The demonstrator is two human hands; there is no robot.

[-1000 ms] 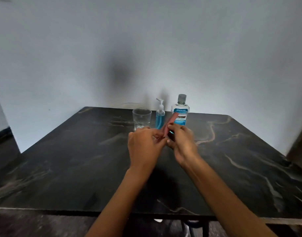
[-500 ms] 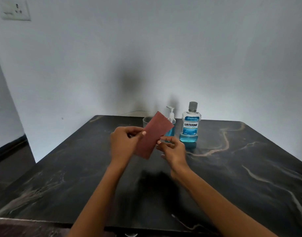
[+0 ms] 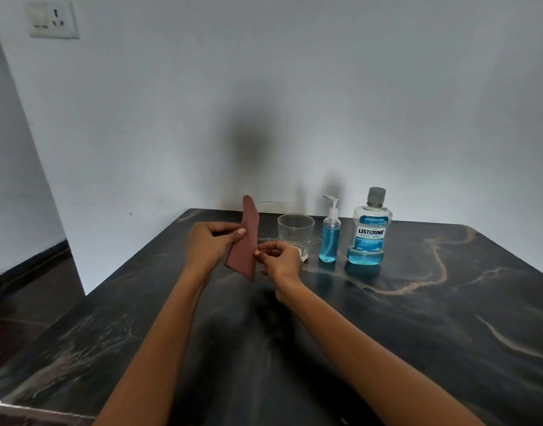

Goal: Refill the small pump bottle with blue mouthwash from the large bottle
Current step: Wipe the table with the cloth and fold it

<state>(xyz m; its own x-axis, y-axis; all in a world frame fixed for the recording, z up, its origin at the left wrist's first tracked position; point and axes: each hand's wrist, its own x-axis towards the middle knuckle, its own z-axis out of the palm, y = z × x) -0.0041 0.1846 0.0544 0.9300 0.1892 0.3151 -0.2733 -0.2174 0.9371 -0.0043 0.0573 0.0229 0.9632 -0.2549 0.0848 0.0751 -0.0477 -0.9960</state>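
now we've turned the reddish card [image 3: 245, 241] edge-on, left of the glass [image 3: 295, 234]; our left hand [image 3: 209, 243] and right hand [image 3: 280, 260] fingers pinch it.

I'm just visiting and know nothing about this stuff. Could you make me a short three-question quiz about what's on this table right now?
1. True or false: the cap is still on the large bottle.
2. What stands directly between the glass and the large bottle?
A. a spoon
B. the pump bottle
C. a towel
3. Fill in: both the left hand and the right hand pinch a reddish ____.

Key: 1 true. 2 B. 3 card, held above the table.
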